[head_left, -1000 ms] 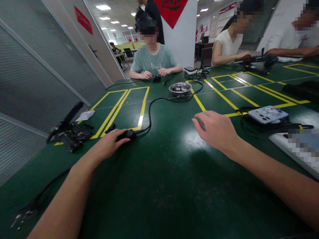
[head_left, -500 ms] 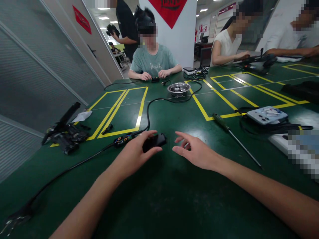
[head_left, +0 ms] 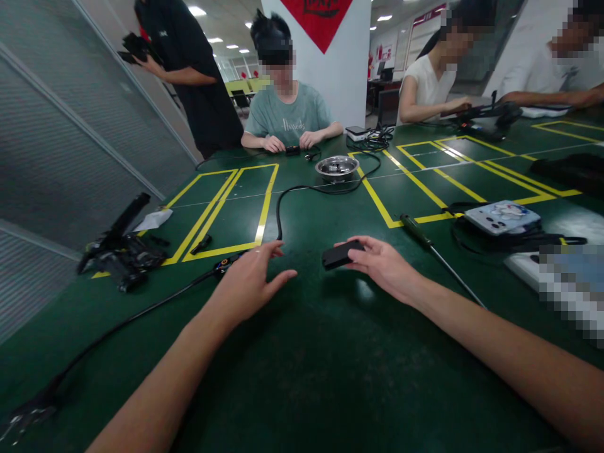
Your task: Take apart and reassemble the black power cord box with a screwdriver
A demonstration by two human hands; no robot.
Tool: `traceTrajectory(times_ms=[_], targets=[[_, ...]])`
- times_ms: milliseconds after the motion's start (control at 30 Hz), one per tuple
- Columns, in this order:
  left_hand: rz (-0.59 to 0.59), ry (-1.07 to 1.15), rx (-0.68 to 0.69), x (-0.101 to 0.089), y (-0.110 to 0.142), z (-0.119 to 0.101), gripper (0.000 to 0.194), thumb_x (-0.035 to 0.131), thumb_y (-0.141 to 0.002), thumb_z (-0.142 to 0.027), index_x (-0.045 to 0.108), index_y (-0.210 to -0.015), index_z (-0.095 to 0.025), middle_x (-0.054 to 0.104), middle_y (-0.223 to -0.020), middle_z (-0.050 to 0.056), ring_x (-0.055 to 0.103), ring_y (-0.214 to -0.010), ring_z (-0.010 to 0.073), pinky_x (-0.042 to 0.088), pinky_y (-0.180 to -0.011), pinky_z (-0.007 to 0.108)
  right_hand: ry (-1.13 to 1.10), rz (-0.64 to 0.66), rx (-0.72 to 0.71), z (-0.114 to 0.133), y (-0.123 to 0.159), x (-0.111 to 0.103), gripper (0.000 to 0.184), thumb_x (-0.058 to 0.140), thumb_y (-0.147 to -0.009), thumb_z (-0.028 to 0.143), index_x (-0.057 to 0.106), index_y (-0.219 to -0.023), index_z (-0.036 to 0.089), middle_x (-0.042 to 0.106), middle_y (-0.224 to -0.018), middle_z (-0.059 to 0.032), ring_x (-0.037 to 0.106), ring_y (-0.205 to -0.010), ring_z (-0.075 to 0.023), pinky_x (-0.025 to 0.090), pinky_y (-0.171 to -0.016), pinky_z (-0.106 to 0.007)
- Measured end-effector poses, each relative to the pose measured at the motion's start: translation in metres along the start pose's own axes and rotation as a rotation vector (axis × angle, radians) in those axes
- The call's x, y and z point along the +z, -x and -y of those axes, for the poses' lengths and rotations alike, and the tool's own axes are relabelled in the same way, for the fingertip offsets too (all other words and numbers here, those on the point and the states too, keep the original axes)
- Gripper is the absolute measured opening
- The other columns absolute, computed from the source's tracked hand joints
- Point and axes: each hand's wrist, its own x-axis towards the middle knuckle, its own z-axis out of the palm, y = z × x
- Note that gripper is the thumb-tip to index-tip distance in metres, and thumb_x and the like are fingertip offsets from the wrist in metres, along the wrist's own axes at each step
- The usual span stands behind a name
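Observation:
My right hand (head_left: 377, 261) pinches a small black plastic cover (head_left: 338, 255), an oblong block held just above the green table between thumb and fingers. To its left, my left hand (head_left: 252, 277) is open and holds nothing, thumb and fingers spread apart. Just beyond that hand lies an opened in-line cord box (head_left: 225, 265) with round brass-coloured parts showing, partly hidden behind the fingers. From the box a black power cord (head_left: 136, 319) runs down to a plug (head_left: 28, 415) at the lower left; more cord curves away behind it.
A screwdriver (head_left: 418, 231) lies to the right, beside a phone (head_left: 503, 217) and straps. Farther back stands a metal bowl (head_left: 336, 168) with small parts. A black clamp-like device (head_left: 125, 251) is at left. Across the table sits a person (head_left: 287, 113) handling a small black item.
The black cover has passed from my left hand to my right hand. My left hand is now free and has drawn slightly left. The standing person behind has shifted left.

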Motion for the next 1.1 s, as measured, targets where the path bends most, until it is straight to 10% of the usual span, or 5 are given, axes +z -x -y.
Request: traceTrajectory(times_ms=[167, 333, 900, 1100], targets=[[0.059, -0.297, -0.280, -0.024, -0.007, 0.089, 0.076, 0.039, -0.084, -0.072, 0.055, -0.123, -0.009, 0.058, -0.120, 0.021, 0.052, -0.115, 0.0398, 0.040, -0.098, 0.051, -0.061, -0.193, 0.009, 0.011, -0.018, -0.040, 0.036, 0.049, -0.091, 0.051, 0.050, -0.110, 0.021, 0.062, -0.125, -0.0126, 0.061, -0.116, -0.0209, 0.049, -0.100, -0.042], [0.214, -0.222, -0.337, -0.030, -0.003, 0.130, 0.071, 0.044, -0.081, -0.073, 0.064, -0.106, -0.010, 0.065, -0.103, 0.015, 0.060, -0.093, 0.0300, 0.047, -0.082, 0.038, -0.002, -0.219, 0.046, 0.013, -0.027, -0.060, 0.045, 0.029, -0.095, 0.059, 0.051, -0.106, 0.022, 0.063, -0.123, -0.0136, 0.065, -0.106, -0.0217, 0.057, -0.087, -0.045], [0.072, -0.204, -0.275, -0.025, -0.005, 0.107, 0.069, 0.045, -0.083, -0.071, 0.063, -0.117, -0.015, 0.059, -0.114, 0.012, 0.057, -0.102, 0.0274, 0.045, -0.087, 0.034, 0.608, -0.473, -0.071, 0.032, -0.034, -0.092, 0.061, -0.005, -0.094, 0.034, 0.047, -0.117, 0.012, 0.068, -0.101, -0.0193, 0.069, -0.077, -0.0217, 0.056, -0.069, -0.040], [-0.067, -0.307, -0.344, -0.025, -0.003, 0.082, 0.072, 0.032, -0.087, -0.074, 0.058, -0.118, -0.014, 0.061, -0.116, 0.013, 0.058, -0.104, 0.0315, 0.045, -0.086, 0.039, 1.173, -0.432, -0.255, 0.016, -0.025, -0.082, 0.048, 0.038, -0.091, 0.047, 0.055, -0.121, 0.013, 0.059, -0.122, -0.0212, 0.054, -0.114, -0.0358, 0.039, -0.097, -0.055]])
